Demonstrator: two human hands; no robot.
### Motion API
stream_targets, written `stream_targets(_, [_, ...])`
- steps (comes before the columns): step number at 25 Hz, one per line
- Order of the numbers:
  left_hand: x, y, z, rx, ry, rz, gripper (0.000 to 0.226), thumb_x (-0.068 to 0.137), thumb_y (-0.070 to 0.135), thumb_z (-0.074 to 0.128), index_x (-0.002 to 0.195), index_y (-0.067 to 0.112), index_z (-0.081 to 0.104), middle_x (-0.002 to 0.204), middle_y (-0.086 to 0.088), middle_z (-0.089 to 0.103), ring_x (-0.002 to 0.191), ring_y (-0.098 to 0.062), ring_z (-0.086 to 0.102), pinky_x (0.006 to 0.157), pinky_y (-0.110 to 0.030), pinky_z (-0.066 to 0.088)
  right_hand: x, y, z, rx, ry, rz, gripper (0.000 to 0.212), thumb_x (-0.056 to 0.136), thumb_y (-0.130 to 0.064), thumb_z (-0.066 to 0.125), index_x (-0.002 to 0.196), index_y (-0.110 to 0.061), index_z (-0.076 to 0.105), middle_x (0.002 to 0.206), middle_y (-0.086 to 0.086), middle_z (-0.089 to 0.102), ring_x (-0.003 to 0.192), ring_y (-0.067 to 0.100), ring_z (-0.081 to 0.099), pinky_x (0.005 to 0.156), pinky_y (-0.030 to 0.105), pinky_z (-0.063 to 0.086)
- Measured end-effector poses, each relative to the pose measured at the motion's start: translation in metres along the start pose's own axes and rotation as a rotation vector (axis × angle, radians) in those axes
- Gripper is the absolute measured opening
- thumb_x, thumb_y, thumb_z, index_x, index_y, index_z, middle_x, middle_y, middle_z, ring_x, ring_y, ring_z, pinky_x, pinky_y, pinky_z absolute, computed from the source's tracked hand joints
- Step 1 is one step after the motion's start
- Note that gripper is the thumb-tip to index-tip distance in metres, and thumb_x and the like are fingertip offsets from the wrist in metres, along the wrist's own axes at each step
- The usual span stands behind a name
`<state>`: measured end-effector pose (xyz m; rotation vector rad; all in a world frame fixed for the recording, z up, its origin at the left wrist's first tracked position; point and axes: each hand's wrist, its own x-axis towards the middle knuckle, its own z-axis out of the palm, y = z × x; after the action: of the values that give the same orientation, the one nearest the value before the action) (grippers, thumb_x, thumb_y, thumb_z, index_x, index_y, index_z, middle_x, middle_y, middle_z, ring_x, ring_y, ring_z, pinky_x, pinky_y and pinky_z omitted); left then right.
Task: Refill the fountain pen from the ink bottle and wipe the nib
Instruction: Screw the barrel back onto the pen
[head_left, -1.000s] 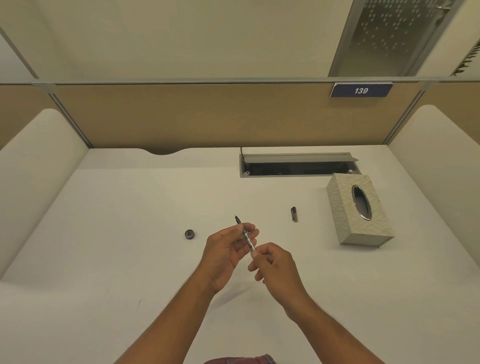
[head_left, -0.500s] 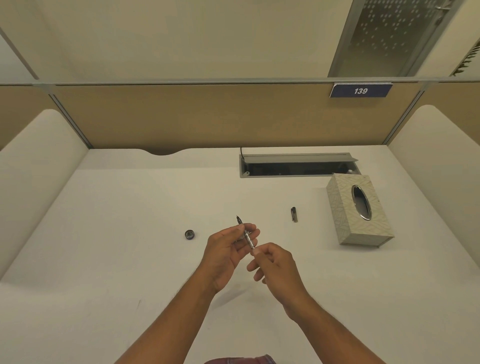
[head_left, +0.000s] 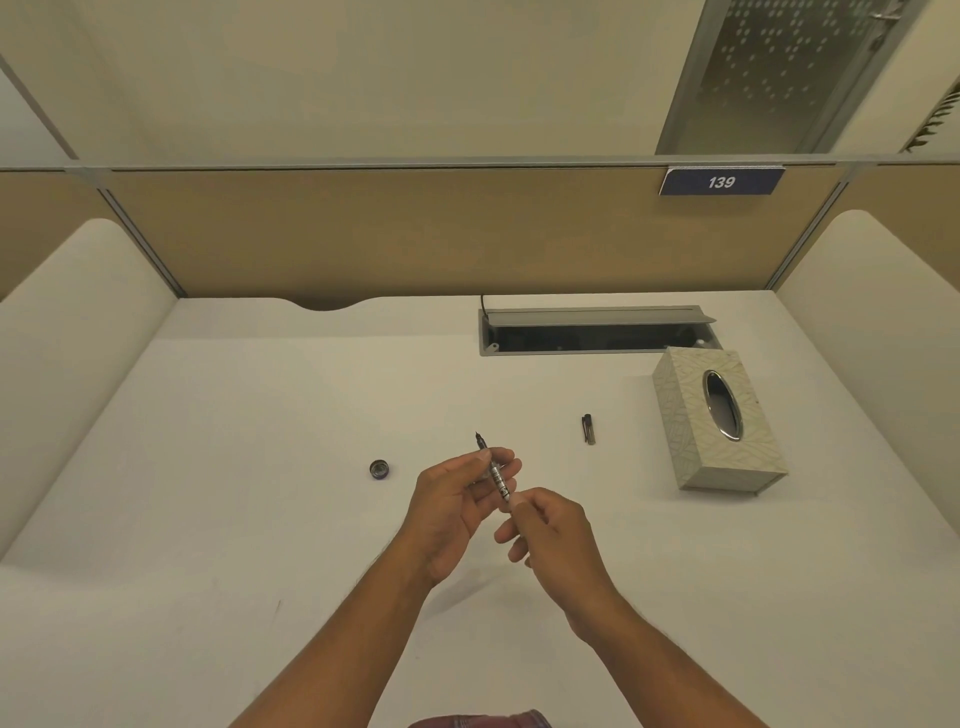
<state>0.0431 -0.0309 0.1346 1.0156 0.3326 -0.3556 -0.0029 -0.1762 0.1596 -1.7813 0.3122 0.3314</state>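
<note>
Over the middle of the white desk (head_left: 208, 519) I hold a thin fountain pen section (head_left: 494, 470) with its dark nib pointing up and away. My left hand (head_left: 457, 499) grips the pen near the nib end. My right hand (head_left: 545, 525) pinches the silvery rear end with thumb and forefinger. A small round dark ink bottle (head_left: 380, 469) sits on the desk to the left of my hands. A short dark pen cap (head_left: 588, 429) lies on the desk to the right.
A pale patterned tissue box (head_left: 717, 421) with an oval opening stands at the right. Behind it, a grey cable tray (head_left: 592, 332) is sunk into the desk. Padded dividers rise at both sides and a tan partition at the back.
The pen and both hands have barely shifted; my right fingers have moved slightly on the pen's rear end.
</note>
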Motion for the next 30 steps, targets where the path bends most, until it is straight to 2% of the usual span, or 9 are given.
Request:
stream_targets(2, [-0.0005, -0.0001, 0.0005, 0.002, 0.0, -0.002, 0.031, 0.109, 0.013, 0.058, 0.118, -0.011, 0.076, 0.132, -0.027, 0.075, 0.127, -0.033, 0.074, 0.106, -0.045, 0.059, -0.001, -0.0017, -0.0008, 0.016, 0.002, -0.009, 0.013, 0.1, -0.038, 0.063, 0.106, -0.027, 0.068, 0.083, 0.002, 0.079, 0.066, 0.01, 0.067, 0.063, 0.02, 0.049])
stream_targets(4, [-0.0006, -0.0007, 0.0004, 0.003, -0.001, -0.004, 0.031, 0.109, 0.013, 0.059, 0.12, -0.012, 0.074, 0.134, -0.027, 0.074, 0.127, -0.031, 0.075, 0.107, -0.045, 0.058, -0.0012, -0.0021, -0.0011, 0.022, 0.001, -0.004, 0.018, 0.095, -0.037, 0.071, 0.107, -0.026, 0.062, 0.081, 0.001, 0.079, 0.064, 0.007, 0.066, 0.059, 0.015, 0.047])
stream_targets(7, [-0.0004, -0.0012, 0.0001, -0.003, -0.011, 0.002, 0.031, 0.109, 0.013, 0.058, 0.119, -0.012, 0.075, 0.134, -0.027, 0.074, 0.127, -0.033, 0.074, 0.112, -0.05, 0.056, -0.0005, -0.0021, -0.0007, -0.009, 0.022, -0.007, 0.012, 0.1, -0.034, 0.064, 0.101, -0.022, 0.062, 0.081, -0.001, 0.08, 0.063, 0.007, 0.066, 0.059, 0.016, 0.047])
stream_targets(11, [-0.0008, -0.0011, 0.0002, 0.006, -0.014, 0.001, 0.033, 0.11, 0.012, 0.057, 0.119, -0.015, 0.073, 0.131, -0.027, 0.076, 0.127, -0.033, 0.074, 0.11, -0.05, 0.057, -0.0012, -0.0014, 0.0002, -0.005, 0.023, 0.004, 0.025, 0.106, -0.031, 0.05, 0.095, -0.021, 0.07, 0.083, 0.003, 0.079, 0.066, 0.013, 0.065, 0.065, 0.023, 0.048])
stream_targets(14, [-0.0019, -0.0003, 0.0017, 0.009, -0.012, -0.001, 0.031, 0.11, 0.012, 0.058, 0.118, -0.013, 0.075, 0.132, -0.025, 0.076, 0.126, -0.031, 0.075, 0.106, -0.045, 0.059, -0.0027, -0.0044, -0.0011, 0.01, 0.026, -0.011, 0.012, 0.101, -0.037, 0.062, 0.103, -0.027, 0.067, 0.082, 0.002, 0.079, 0.065, 0.008, 0.067, 0.06, 0.015, 0.047])
stream_targets(16, [-0.0023, -0.0007, 0.0027, 0.009, -0.006, -0.002, 0.029, 0.109, 0.011, 0.058, 0.116, -0.01, 0.077, 0.132, -0.025, 0.076, 0.125, -0.031, 0.076, 0.105, -0.045, 0.059, -0.0021, -0.0046, -0.0012, -0.001, 0.03, -0.003, 0.016, 0.096, -0.035, 0.07, 0.105, -0.026, 0.061, 0.081, 0.0, 0.08, 0.065, 0.007, 0.067, 0.058, 0.013, 0.046])
stream_targets(22, [-0.0013, -0.0007, 0.0018, -0.004, -0.018, 0.001, 0.031, 0.11, 0.011, 0.057, 0.119, -0.012, 0.075, 0.133, -0.027, 0.074, 0.125, -0.031, 0.076, 0.104, -0.043, 0.06, -0.0018, -0.0015, 0.0001, -0.004, 0.047, 0.008, 0.019, 0.103, -0.032, 0.057, 0.095, -0.021, 0.069, 0.081, 0.0, 0.079, 0.065, 0.012, 0.065, 0.063, 0.021, 0.048])
stream_targets(27, [-0.0003, -0.002, 0.002, 0.016, -0.009, -0.005, 0.029, 0.11, 0.012, 0.058, 0.115, -0.009, 0.077, 0.13, -0.025, 0.077, 0.126, -0.032, 0.075, 0.111, -0.049, 0.057, -0.003, -0.0031, -0.0006, -0.004, 0.049, -0.006, 0.016, 0.094, -0.035, 0.072, 0.102, -0.024, 0.063, 0.08, 0.001, 0.079, 0.063, 0.01, 0.066, 0.06, 0.017, 0.048])
stream_targets(30, [-0.0001, -0.0025, 0.0013, 0.006, -0.015, 0.001, 0.032, 0.11, 0.011, 0.057, 0.119, -0.014, 0.074, 0.132, -0.027, 0.075, 0.126, -0.033, 0.075, 0.114, -0.05, 0.055, -0.0023, -0.0025, -0.0006, -0.027, 0.064, 0.002, 0.015, 0.099, -0.034, 0.065, 0.096, -0.019, 0.063, 0.08, 0.001, 0.079, 0.062, 0.009, 0.065, 0.057, 0.015, 0.047])
